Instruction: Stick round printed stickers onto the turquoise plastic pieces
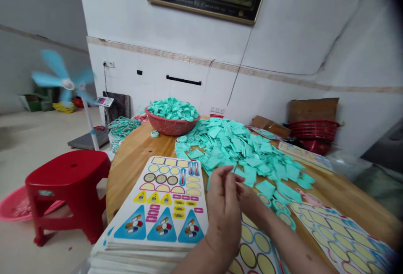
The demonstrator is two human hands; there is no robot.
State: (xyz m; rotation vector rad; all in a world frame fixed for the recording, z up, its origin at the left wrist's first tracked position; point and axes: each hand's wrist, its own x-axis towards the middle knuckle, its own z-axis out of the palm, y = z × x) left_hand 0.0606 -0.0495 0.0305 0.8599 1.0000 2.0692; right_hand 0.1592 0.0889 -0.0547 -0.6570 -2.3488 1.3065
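Note:
My left hand (223, 209) is closed, its fingers bent and pressed together, above the table in front of the teal pile. My right hand (247, 196) meets it from the right and is mostly hidden behind it; the fingers that show are bent inward. Whatever lies between the two hands is hidden from me. To the left of them is a thick stack of sticker sheets (162, 202), printed with blue triangles, clocks and thermometers. Another sticker sheet (262, 246) with yellow circles lies under my wrists. Just beyond the hands spreads a heap of flat teal plastic pieces (233, 139).
A red basin (168, 126) full of teal pieces stands at the back of the wooden table (132, 152). More sticker sheets (343, 236) and a pink piece (310, 198) lie at right. A red stool (69, 173) and a blue fan (67, 83) stand on the left.

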